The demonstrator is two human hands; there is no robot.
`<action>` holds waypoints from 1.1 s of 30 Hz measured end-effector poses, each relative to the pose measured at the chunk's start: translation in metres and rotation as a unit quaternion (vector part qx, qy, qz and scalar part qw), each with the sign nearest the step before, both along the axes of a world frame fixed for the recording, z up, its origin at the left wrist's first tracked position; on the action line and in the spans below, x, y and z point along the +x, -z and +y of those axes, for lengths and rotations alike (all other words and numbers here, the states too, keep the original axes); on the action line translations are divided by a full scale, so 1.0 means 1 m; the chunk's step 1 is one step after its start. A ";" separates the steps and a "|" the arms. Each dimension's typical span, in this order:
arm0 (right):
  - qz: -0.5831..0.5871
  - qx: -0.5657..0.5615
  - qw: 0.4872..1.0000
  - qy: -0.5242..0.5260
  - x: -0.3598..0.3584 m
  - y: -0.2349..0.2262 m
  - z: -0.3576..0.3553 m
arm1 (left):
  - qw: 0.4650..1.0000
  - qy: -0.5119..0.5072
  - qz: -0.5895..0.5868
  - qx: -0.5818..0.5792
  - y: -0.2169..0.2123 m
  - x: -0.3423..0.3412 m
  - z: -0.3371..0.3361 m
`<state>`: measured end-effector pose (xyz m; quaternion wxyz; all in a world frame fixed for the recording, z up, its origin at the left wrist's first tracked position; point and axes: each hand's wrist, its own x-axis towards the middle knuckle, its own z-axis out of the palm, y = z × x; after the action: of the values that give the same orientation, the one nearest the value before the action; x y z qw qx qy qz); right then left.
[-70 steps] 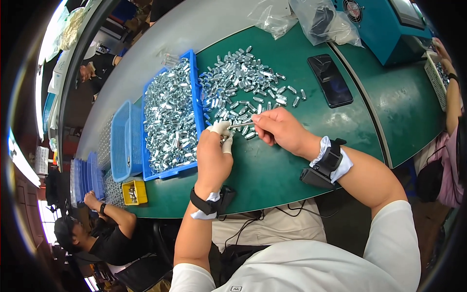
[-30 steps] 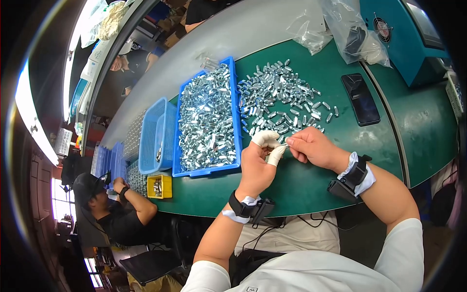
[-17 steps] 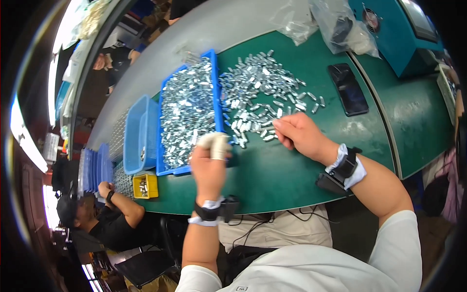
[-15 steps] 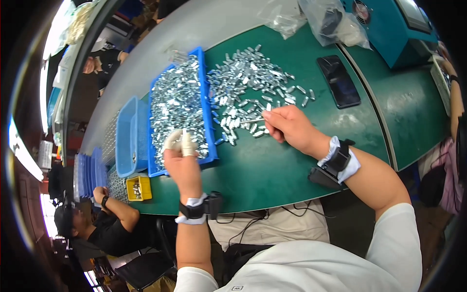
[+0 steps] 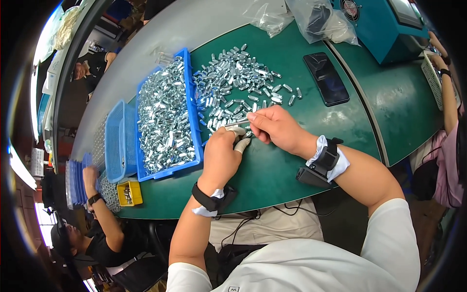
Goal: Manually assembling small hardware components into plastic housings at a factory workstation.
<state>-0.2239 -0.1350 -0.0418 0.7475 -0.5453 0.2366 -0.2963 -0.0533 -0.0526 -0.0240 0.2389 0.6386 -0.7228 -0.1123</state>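
Loose metal parts [image 5: 241, 82] lie on the table [image 5: 389, 107], right of a parts-filled tray [image 5: 165, 119]. A phone [image 5: 326, 78] lies right of the pile; both hands [image 5: 221, 153] [image 5: 277, 129] meet before it.

A single head-worn fisheye view looks steeply down, from close above, onto a green table [image 5: 340, 126] (its edges bend toward the rim). Both forearms enter from the lower edge; the dark corners probably hide little.

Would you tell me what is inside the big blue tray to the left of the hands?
The big blue tray is heaped with small silvery metal parts, much like those loose on the green table. The heap covers the tray's floor, so nothing beneath shows.
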 end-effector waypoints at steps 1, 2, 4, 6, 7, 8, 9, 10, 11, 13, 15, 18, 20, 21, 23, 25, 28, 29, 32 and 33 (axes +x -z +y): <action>-0.001 -0.001 1.000 -0.002 0.000 0.000 0.000 | 1.000 -0.013 -0.012 0.015 0.000 0.000 0.000; -0.003 -0.001 1.000 -0.004 0.000 0.000 0.000 | 1.000 -0.011 -0.015 0.015 -0.002 -0.001 0.003; -0.001 0.000 1.000 0.001 -0.002 0.003 -0.001 | 0.992 -0.070 0.095 0.052 -0.010 -0.004 0.010; 0.003 -0.002 1.000 -0.001 -0.001 0.002 -0.001 | 0.982 -0.099 0.146 0.071 -0.016 0.002 0.015; 0.000 -0.001 1.000 0.002 -0.001 0.002 -0.001 | 0.960 -0.109 0.250 0.069 -0.017 0.007 0.017; 0.004 -0.007 1.000 -0.001 -0.002 0.002 -0.001 | 0.926 -0.121 0.351 0.064 -0.018 0.013 0.019; 0.007 -0.013 1.000 -0.003 -0.002 0.002 -0.001 | 0.882 -0.132 0.448 0.059 -0.019 0.016 0.021; 0.011 -0.019 1.000 -0.006 -0.002 0.002 0.000 | 0.883 -0.134 0.446 0.058 -0.018 0.018 0.021; 0.009 -0.019 1.000 -0.007 -0.001 0.002 0.000 | 0.850 -0.129 0.509 0.046 -0.016 0.020 0.021; 0.013 -0.032 0.999 -0.015 -0.001 0.004 0.002 | 0.769 -0.117 0.628 0.021 -0.015 0.022 0.021; 0.015 -0.039 0.999 -0.018 -0.001 0.003 0.003 | 0.769 -0.110 0.629 0.023 -0.015 0.019 0.022; 0.021 -0.034 0.999 -0.028 -0.001 0.001 0.004 | 0.769 -0.095 0.631 0.031 -0.015 0.015 0.023; 0.021 -0.042 0.999 -0.027 0.000 0.001 0.005 | 0.764 -0.085 0.639 0.028 -0.014 0.017 0.025; 0.022 -0.049 0.998 -0.027 0.000 0.001 0.006 | 0.761 -0.080 0.643 0.026 -0.014 0.017 0.025; 0.022 -0.056 0.998 -0.027 0.000 0.001 0.007 | 0.770 -0.094 0.630 0.027 -0.016 0.010 0.023; 0.038 -0.076 0.996 -0.024 0.000 0.000 0.007 | 0.786 -0.122 0.605 0.026 -0.017 0.003 0.022; 0.059 -0.108 0.992 -0.024 -0.001 -0.003 0.011 | 0.832 -0.138 0.526 0.109 -0.014 0.003 0.023; 0.071 -0.131 0.989 -0.024 -0.001 -0.004 0.014 | 0.850 -0.146 0.483 0.150 -0.014 0.002 0.023; 0.074 -0.137 0.987 -0.039 -0.002 -0.003 0.013 | 0.858 -0.142 0.478 0.124 -0.012 -0.006 0.021; 0.065 -0.121 0.989 -0.054 -0.001 -0.002 0.011 | 0.862 -0.140 0.475 0.112 -0.012 -0.007 0.021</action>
<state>-0.2254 -0.1236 -0.0400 0.6743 -0.6616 0.2172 -0.2457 -0.0608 -0.0315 -0.0115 0.4933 0.6251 -0.4075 -0.4471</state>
